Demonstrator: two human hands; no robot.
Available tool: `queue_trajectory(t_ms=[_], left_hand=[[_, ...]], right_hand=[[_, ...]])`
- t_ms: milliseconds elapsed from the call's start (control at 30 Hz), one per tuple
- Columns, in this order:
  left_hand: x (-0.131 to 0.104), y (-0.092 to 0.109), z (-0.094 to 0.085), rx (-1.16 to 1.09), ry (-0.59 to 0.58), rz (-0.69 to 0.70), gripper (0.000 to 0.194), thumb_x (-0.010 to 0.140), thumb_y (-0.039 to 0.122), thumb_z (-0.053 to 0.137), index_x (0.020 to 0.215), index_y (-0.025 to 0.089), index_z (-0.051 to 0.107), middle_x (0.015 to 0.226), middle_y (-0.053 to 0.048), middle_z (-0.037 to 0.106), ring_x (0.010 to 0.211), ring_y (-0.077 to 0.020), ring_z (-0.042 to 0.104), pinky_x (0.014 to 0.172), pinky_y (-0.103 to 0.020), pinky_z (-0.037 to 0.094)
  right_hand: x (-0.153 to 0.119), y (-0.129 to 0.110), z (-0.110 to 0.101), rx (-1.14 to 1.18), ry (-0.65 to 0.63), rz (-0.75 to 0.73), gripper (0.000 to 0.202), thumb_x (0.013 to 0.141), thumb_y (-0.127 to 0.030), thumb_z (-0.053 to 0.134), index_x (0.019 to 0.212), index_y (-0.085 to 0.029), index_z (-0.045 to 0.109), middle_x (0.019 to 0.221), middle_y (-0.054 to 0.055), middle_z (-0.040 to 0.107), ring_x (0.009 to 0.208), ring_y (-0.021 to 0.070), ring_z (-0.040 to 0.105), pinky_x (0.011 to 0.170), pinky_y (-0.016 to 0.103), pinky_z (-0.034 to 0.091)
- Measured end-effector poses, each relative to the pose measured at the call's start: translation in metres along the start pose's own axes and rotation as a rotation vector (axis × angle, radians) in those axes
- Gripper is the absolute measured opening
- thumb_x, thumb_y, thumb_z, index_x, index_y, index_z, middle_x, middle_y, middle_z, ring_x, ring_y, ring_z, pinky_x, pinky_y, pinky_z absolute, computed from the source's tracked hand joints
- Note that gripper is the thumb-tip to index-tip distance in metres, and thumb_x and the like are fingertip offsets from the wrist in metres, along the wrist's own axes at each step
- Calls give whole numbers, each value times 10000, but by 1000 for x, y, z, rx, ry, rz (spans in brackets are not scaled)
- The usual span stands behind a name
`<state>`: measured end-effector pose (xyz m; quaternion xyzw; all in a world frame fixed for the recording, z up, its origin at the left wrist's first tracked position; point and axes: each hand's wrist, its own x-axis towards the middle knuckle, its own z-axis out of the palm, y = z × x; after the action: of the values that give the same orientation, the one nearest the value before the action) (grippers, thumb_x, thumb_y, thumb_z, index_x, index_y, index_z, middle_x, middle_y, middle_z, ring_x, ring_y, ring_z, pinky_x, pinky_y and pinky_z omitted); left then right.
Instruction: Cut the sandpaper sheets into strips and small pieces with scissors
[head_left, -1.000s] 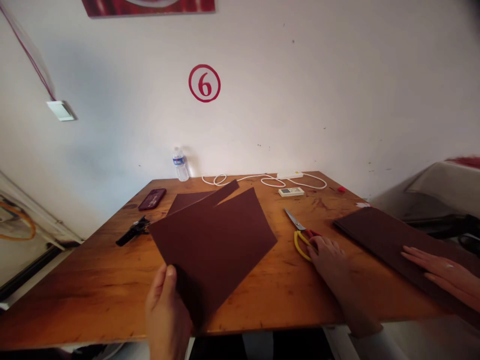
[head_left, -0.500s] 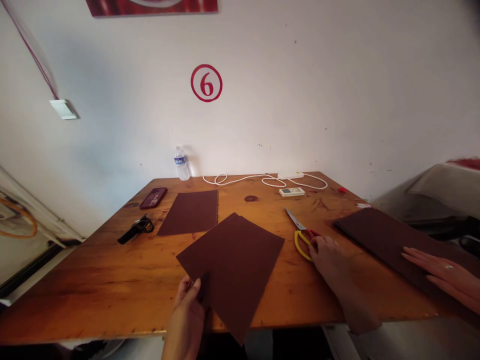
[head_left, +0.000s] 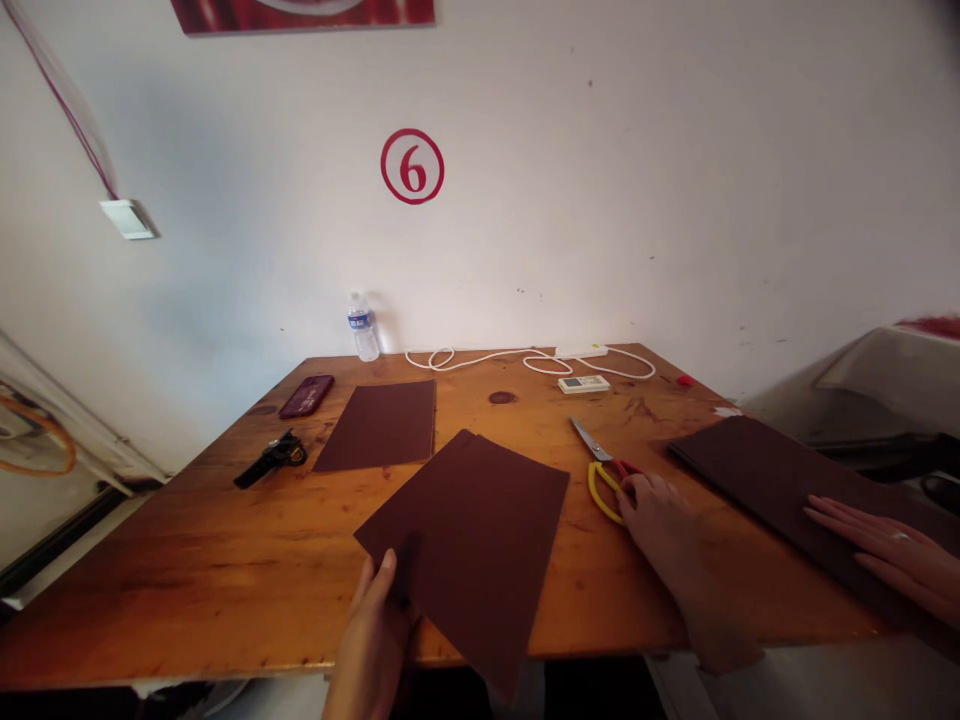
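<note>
Lowered and swung to the right since a second ago, the front brown sheet (head_left: 472, 540) now slants over the near side of the table (head_left: 225, 590), its nearest corner reaching past the edge; the left hand (head_left: 375, 620) has come right with it and pinches its left side, thumb on top; the right hand (head_left: 664, 520) stays closed around the red handle of the scissors (head_left: 601, 457), which lie with blades pointing away, the yellow loop just beside the sheet's right edge; these stand between the sheet and a dark brown stack (head_left: 795, 475), on which another person's hand (head_left: 892, 545) rests flat, a ring on one finger; beyond the sheet's upper left side, a second brown sheet (head_left: 379, 425) lies flat, one corner very near it; left of that are a black tool (head_left: 270, 460), its exact kind unclear, and a dark red phone-like object (head_left: 306, 396); farther back, a clear bottle (head_left: 364, 330) stands upright near the wall (head_left: 525, 200), and a white cable (head_left: 487, 355) loops along the rear edge to a power strip (head_left: 581, 351); a pale remote (head_left: 583, 385) lies just in front of the strip, with a small red scrap (head_left: 685, 381) off to its right.
</note>
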<state>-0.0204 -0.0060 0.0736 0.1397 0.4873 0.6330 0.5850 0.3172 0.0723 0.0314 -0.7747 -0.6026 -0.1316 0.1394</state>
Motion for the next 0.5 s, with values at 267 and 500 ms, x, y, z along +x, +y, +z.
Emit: queue_trajectory(t_ms=[267, 500], left_hand=[[3, -1, -2, -1, -18, -9, 443, 906, 265, 628, 1346, 311, 600, 1421, -40, 623, 1303, -270, 573, 887, -336, 602], [4, -2, -3, -56, -30, -45, 456, 887, 296, 664, 1341, 304, 617, 1357, -35, 676, 1296, -273, 586, 1000, -379, 563]], right_hand=[[0, 1, 0, 19, 0, -12, 85, 920, -185, 587, 901, -181, 670, 975, 136, 738, 935, 311, 681, 787, 386, 468], [-1, 1, 1, 26, 9, -14, 86, 921, -184, 583, 894, -186, 664, 976, 139, 737, 925, 319, 680, 789, 391, 466]])
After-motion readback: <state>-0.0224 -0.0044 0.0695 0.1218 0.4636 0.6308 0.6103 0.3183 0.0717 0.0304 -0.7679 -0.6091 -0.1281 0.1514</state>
